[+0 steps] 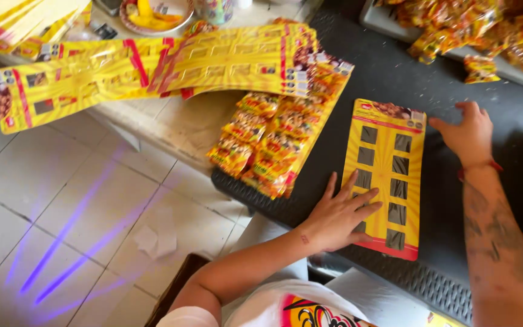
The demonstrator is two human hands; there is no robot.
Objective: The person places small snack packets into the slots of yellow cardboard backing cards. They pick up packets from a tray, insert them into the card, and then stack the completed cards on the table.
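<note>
A yellow display card (386,175) with two columns of dark rectangular slots lies flat on the black work surface (382,72), all its slots empty. The left hand (340,213) presses on the card's lower left edge with fingers spread wide and flat, gripping nothing. The right hand (471,133) rests open near the card's upper right corner, also holding nothing. Just to the left, a filled card of snack packets (273,136) hangs partly over the surface's edge and looks liable to slide to the tiled floor (62,200) if nudged. The empty card could skew or buckle if either palm pushes unevenly. The loose packets (479,68) lie well apart at the upper right, so a reach could drag a forearm across the card.
</note>
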